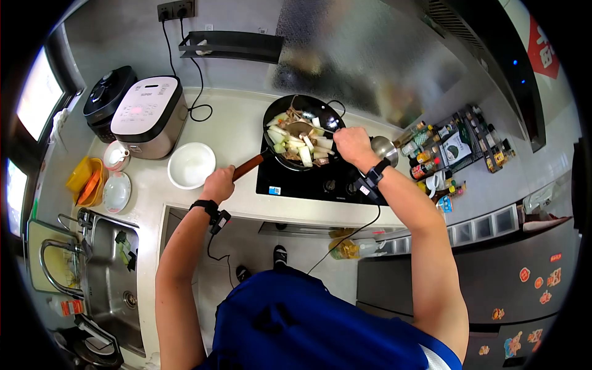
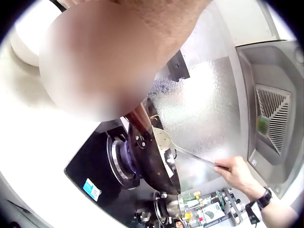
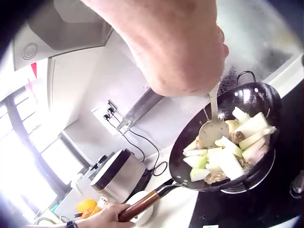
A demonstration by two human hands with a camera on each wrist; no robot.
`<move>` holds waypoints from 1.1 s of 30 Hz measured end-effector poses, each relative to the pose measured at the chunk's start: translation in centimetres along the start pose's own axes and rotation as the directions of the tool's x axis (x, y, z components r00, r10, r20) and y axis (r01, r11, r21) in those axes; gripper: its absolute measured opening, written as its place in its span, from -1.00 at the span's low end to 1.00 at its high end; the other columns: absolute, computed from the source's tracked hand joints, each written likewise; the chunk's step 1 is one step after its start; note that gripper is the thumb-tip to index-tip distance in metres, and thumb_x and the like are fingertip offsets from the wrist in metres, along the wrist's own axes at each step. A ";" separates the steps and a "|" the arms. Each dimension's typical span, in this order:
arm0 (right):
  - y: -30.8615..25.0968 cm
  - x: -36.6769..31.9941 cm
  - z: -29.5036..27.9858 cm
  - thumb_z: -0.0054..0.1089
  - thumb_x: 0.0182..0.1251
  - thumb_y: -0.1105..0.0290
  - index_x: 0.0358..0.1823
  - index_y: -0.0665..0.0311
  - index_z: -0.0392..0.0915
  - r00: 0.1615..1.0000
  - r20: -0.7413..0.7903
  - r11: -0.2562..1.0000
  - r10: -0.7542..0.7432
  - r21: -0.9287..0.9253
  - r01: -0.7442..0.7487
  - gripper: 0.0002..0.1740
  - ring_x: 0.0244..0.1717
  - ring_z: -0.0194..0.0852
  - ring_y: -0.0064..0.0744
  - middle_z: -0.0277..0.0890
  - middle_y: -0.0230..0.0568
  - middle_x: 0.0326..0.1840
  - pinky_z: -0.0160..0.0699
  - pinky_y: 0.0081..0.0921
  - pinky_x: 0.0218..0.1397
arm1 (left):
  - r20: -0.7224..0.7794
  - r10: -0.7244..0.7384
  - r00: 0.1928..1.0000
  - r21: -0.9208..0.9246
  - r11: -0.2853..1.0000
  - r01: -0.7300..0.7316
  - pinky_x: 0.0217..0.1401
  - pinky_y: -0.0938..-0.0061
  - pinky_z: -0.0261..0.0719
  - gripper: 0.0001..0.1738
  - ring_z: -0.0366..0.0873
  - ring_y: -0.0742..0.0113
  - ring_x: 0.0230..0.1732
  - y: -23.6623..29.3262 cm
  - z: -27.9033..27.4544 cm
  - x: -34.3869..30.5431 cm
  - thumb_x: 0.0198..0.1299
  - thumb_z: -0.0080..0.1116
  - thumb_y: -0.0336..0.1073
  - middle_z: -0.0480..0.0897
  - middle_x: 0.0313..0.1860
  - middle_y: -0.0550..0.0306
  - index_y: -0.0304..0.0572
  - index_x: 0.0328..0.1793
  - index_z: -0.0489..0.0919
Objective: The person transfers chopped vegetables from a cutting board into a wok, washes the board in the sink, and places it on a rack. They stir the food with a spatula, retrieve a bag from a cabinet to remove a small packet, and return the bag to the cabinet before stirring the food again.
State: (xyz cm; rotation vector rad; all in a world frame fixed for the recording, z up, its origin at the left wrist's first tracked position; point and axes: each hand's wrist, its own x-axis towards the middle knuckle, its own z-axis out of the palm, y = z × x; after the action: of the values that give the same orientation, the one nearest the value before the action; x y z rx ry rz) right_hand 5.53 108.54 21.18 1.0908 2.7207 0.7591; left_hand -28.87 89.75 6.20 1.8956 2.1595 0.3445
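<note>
The black, round-bottomed metal wok (image 1: pixel 313 105) sits over the black glass-topped stove (image 1: pixel 296 189), filled with pale cut vegetable pieces (image 1: pixel 306 155). In it we see the blade of a long-handled grey metal spatula (image 1: pixel 300 128), whose long axis runs sideways from the right hand (image 1: pixel 353 147) leftward into the food; that hand, the nearer one, is closed around the spatula's handle. We judge that any stroke turns on this line. The left hand (image 1: pixel 219 185) is wrapped round the brown wooden handle (image 1: pixel 248 166), which slants from the wok toward the body and left. A round white bowl (image 1: pixel 191 166) stands beside that hand. Only the left wrist view shows us the metal burner (image 2: pixel 117 161) under the wok, with a bluish glow; the right wrist view shows the food better.
</note>
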 end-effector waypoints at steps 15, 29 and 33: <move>13.1 2.8 -3.2 0.06 0.32 0.47 -0.19 0.27 0.77 0.960 0.243 0.990 0.136 -0.011 -0.138 -0.74 -0.04 0.78 0.05 0.77 0.03 -0.12 0.75 -0.08 -0.10 | -0.047 -0.071 0.996 0.008 0.997 0.071 -0.11 0.00 0.72 -0.77 0.73 -0.22 -0.19 0.4 0.6 0.0 0.16 0.27 -0.31 0.73 -0.25 -0.17 -0.20 -0.09 0.58; 14.9 7.7 6.0 0.53 0.10 0.29 -0.08 0.17 0.84 0.612 0.667 0.737 -0.425 0.647 -0.193 -0.67 -0.63 0.37 -0.55 0.60 -0.41 -0.57 0.33 -0.46 -0.57 | -0.063 -0.140 0.988 0.027 0.990 0.142 -0.14 -0.01 0.70 -0.79 0.72 -0.21 -0.18 0.8 0.8 -0.3 0.15 0.09 -0.49 0.73 -0.26 -0.16 -0.17 -0.09 0.61; 8.2 1.8 8.1 0.45 0.32 0.30 0.05 0.20 0.77 0.693 0.665 0.366 -0.277 0.740 -0.564 -0.69 -0.70 0.15 -0.68 0.47 -0.49 -0.59 0.00 -0.57 -0.68 | -0.059 -0.120 0.991 0.011 0.993 0.121 -0.14 -0.02 0.69 -0.79 0.71 -0.22 -0.18 0.7 0.6 0.0 0.13 0.10 -0.51 0.72 -0.27 -0.17 -0.19 -0.11 0.60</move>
State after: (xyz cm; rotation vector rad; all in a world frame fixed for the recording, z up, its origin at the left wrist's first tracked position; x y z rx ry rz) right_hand 11.57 118.12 18.32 1.3672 2.1189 -1.2717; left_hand -28.00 89.83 5.87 1.7730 2.3077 0.3650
